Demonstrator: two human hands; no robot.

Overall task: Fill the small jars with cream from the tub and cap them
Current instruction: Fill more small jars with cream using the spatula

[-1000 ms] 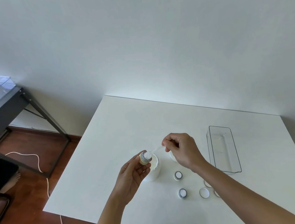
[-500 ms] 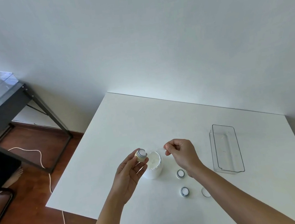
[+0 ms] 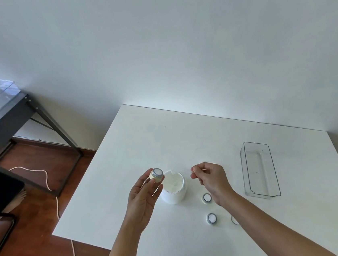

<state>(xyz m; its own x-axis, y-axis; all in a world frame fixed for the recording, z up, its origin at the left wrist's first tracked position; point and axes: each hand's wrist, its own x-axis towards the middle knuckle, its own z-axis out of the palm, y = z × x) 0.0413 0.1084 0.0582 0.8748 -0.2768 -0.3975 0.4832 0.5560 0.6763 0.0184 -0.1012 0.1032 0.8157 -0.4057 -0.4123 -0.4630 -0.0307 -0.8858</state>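
Observation:
My left hand (image 3: 143,196) holds a small cream-filled jar (image 3: 156,174) tilted, just left of the open white tub (image 3: 173,187) of cream. My right hand (image 3: 210,179) pinches a thin clear spatula (image 3: 186,171), hard to see, above the tub's right rim. Two more small jars stand on the table, one (image 3: 207,197) by my right wrist and one (image 3: 211,218) nearer me. A white cap (image 3: 234,219) peeks out from under my right forearm.
A clear rectangular plastic tray (image 3: 260,170) stands at the right of the white table (image 3: 143,135). To the left are a dark metal-framed stand (image 3: 36,113), a white cable (image 3: 50,183) on the wood floor, and a person's bare foot (image 3: 17,201).
The spatula has left the jar's mouth and my right hand has drawn back to the right of the tub. My left hand has tilted the jar and shifted it slightly left.

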